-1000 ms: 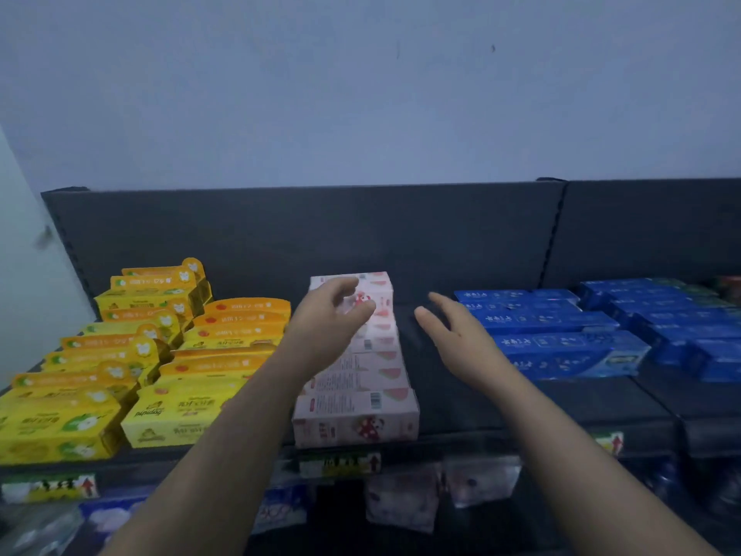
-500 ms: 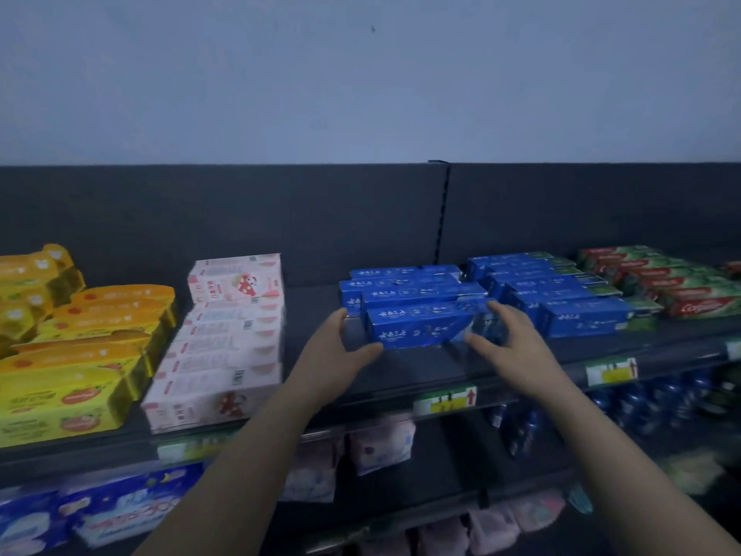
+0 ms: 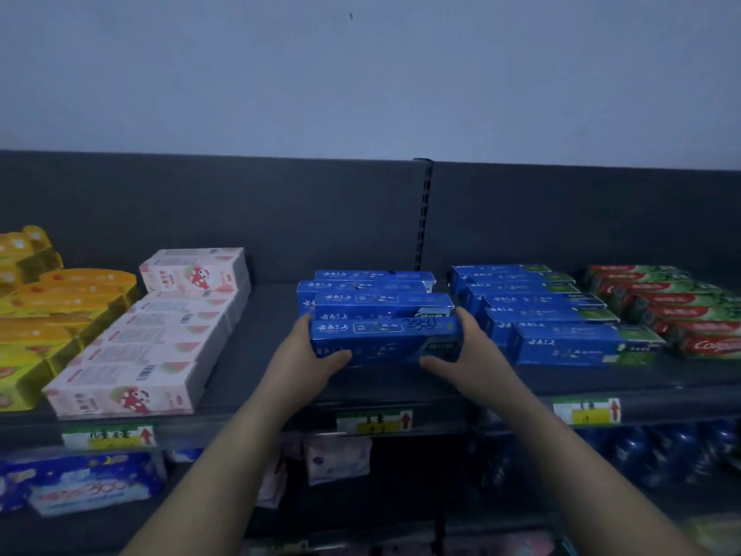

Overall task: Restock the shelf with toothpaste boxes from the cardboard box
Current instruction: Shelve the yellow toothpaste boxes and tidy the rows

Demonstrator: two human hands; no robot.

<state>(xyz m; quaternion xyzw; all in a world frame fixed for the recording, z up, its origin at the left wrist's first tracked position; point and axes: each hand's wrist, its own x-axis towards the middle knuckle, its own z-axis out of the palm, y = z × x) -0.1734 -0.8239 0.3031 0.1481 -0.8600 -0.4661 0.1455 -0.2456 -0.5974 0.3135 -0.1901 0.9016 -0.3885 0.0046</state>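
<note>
One long blue toothpaste box (image 3: 385, 342) — white lettering, black scrawl — clamped between left hand (image 3: 310, 361), right hand (image 3: 467, 353)

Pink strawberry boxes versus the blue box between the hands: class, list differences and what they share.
The pink boxes are pale with cartoon strawberries; the blue box is dark with white lettering. The pink boxes lie untouched; the blue box is gripped by the left hand and right hand. Both are long cartons.

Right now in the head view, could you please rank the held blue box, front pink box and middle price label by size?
1. held blue box and front pink box: they look alike, so I call it a tie.
2. middle price label: clearly smallest.
</note>
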